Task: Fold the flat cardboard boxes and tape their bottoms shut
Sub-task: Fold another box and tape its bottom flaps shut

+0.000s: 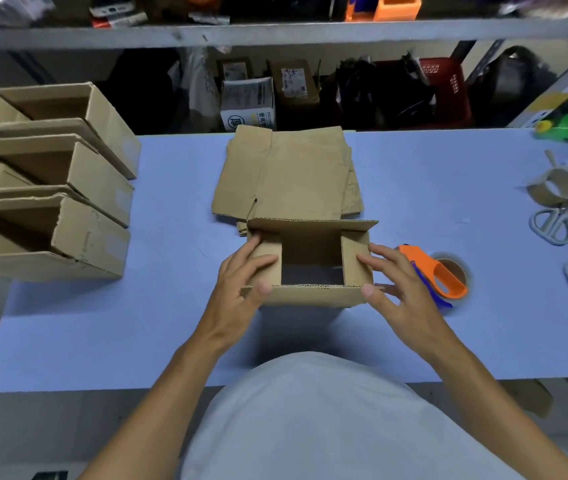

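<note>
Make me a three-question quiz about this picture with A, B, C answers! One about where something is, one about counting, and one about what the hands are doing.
1. Where is the tape dispenser?
A. Beside the right hand, on the table
B. On the shelf
C. Inside a box

2. How many folded boxes stand at the left of the table?
A. One
B. Three
C. Six

3. What are the hands doing to the box in the middle?
A. Taping it
B. Cutting it
C. Pressing its two side flaps inward

Answers:
1 A: the orange dispenser lies on the blue table just past the right hand.
2 B: three open boxes sit in a row there.
3 C: the left hand and right hand each rest on a side flap, and the long flaps are not yet folded.
</note>
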